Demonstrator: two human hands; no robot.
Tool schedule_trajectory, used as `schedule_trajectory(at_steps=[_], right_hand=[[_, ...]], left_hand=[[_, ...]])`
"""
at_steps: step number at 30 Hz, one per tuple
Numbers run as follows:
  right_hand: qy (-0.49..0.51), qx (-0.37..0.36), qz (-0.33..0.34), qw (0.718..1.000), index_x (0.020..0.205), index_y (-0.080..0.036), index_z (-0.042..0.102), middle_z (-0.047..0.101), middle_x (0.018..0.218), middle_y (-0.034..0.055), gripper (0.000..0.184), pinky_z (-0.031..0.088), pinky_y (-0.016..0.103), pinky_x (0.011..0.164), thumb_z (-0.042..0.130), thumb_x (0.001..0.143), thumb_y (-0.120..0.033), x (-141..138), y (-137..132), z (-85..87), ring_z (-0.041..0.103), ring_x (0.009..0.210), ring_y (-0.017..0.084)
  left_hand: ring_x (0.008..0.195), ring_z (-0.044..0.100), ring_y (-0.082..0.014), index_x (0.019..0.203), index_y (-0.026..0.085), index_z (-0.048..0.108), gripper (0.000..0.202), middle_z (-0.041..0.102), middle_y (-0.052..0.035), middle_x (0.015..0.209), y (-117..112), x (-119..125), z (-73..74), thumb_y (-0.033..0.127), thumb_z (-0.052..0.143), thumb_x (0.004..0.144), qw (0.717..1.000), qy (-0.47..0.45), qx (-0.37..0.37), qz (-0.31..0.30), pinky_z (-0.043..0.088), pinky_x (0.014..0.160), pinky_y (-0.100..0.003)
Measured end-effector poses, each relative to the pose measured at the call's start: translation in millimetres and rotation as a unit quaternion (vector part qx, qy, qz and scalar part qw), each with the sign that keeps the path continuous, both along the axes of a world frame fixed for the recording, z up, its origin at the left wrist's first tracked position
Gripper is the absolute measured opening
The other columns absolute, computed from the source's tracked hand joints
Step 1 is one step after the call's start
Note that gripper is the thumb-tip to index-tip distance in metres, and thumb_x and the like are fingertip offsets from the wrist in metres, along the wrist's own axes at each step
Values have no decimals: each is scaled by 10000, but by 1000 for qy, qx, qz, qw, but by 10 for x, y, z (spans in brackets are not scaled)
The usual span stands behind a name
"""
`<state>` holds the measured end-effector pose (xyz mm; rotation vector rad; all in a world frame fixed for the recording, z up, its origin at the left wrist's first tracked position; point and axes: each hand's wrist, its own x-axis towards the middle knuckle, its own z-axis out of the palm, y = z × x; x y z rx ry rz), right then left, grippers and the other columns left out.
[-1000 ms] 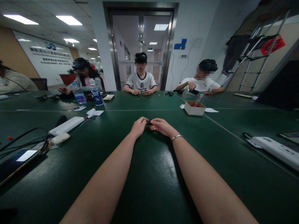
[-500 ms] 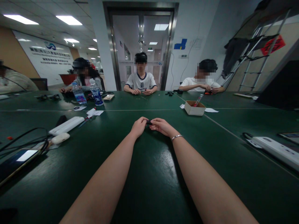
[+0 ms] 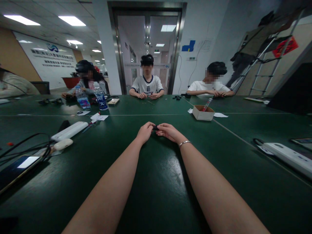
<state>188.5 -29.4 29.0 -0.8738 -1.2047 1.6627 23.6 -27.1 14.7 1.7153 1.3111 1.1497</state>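
Observation:
Between my two hands is a small black object (image 3: 155, 127), too small to name more exactly. My left hand (image 3: 146, 132) grips its left end with thumb and fingers pressed together. The fingers of my right hand (image 3: 168, 131) pinch its right end, and a silver bracelet (image 3: 184, 143) circles that wrist. Both hands are over the dark green table (image 3: 151, 182), with the forearms stretched forward. My fingers cover much of the black object.
Left lie a white power strip (image 3: 70, 130), a white oval case (image 3: 63, 144), cables and a phone (image 3: 18, 172). Further off stand two bottles (image 3: 101, 99). A small box (image 3: 203, 114) and another power strip (image 3: 289, 156) are on the right. Several people sit around the table.
My hands and the black object have stayed in place. On the ladder at the right, a person's body has shifted. The person at the far right of the table has moved their hands slightly.

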Motion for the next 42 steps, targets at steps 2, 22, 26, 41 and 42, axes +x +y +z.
schedule_trajectory(at_steps=[2, 22, 26, 41, 42], right_hand=[[-2, 0, -3, 1000, 819, -110, 561, 657, 652, 61, 109, 578, 198, 558, 665, 824, -78, -1, -1, 3, 653, 557, 128], [3, -4, 0, 1000, 809, -105, 564, 653, 634, 71, 86, 567, 186, 545, 606, 851, -42, -12, 1, 1, 654, 552, 130], [5, -2, -2, 1000, 819, -101, 562, 651, 630, 76, 81, 564, 183, 546, 599, 855, -38, -11, 4, -4, 652, 546, 128], [5, -4, -2, 1000, 800, -109, 560, 646, 639, 70, 120, 566, 187, 542, 674, 816, -76, -8, -24, 25, 650, 550, 131], [4, -5, -3, 1000, 798, -109, 560, 645, 638, 69, 119, 567, 187, 540, 672, 818, -77, -9, -26, 27, 649, 547, 131]], left_hand=[[665, 549, -129, 932, 189, 630, 265, 612, -15, 743, -1, -2, 1, 258, 401, 819, 1000, 10, -1, 4, 403, 579, -225], [641, 545, -126, 928, 189, 630, 273, 611, -13, 743, 8, 8, -1, 231, 389, 807, 1000, 11, -2, 6, 401, 562, -224], [649, 547, -130, 932, 193, 631, 279, 605, -14, 711, 7, 2, -7, 286, 386, 835, 1000, 21, 0, 8, 396, 561, -220], [665, 544, -133, 955, 199, 629, 286, 607, -13, 729, 5, -10, -2, 282, 383, 836, 999, 33, -9, 6, 402, 580, -223], [659, 542, -133, 957, 200, 629, 289, 605, -12, 722, 0, -11, 3, 290, 380, 841, 999, 36, -10, 6, 402, 580, -225]])
